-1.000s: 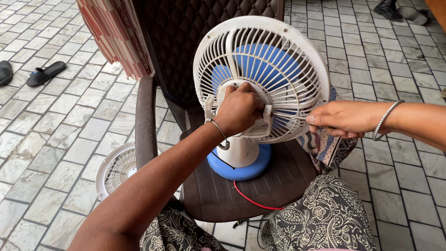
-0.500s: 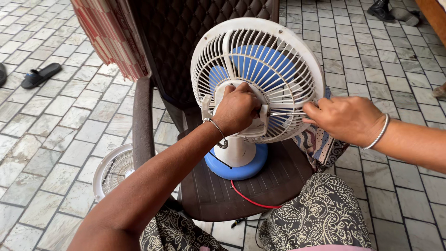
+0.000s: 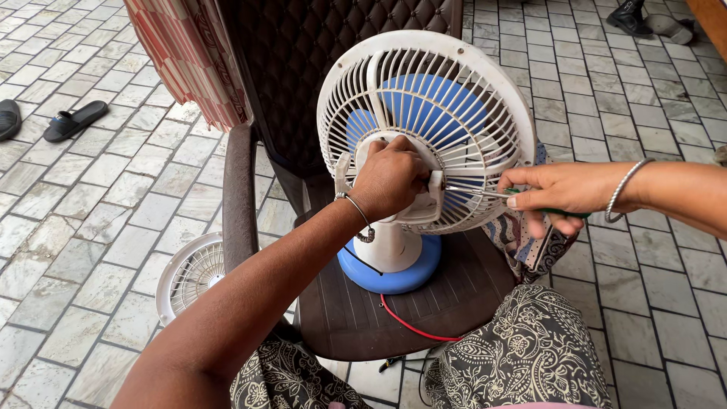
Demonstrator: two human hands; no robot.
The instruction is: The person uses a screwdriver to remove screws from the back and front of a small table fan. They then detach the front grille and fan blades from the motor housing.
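Note:
A small table fan (image 3: 454,83) with a white rear grille and blue blades stands on a blue round base (image 3: 388,274) on a dark brown chair seat (image 3: 424,310). My left hand (image 3: 390,180) grips the white motor housing at the back of the fan. My right hand (image 3: 564,193) holds a green-handled screwdriver (image 3: 485,192), whose metal shaft points left into the side of the motor housing. A red wire (image 3: 413,327) runs from the base across the seat.
A loose white fan grille (image 3: 193,274) lies on the tiled floor left of the chair. A red patterned cloth (image 3: 185,57) hangs over the quilted chair back. Black sandals (image 3: 72,120) lie far left; shoes (image 3: 640,19) sit at top right. My patterned-trouser knees (image 3: 522,352) are below.
My right hand pulled back to the right and turned, so the green screwdriver handle shows. The left hand kept its grip on the motor housing.

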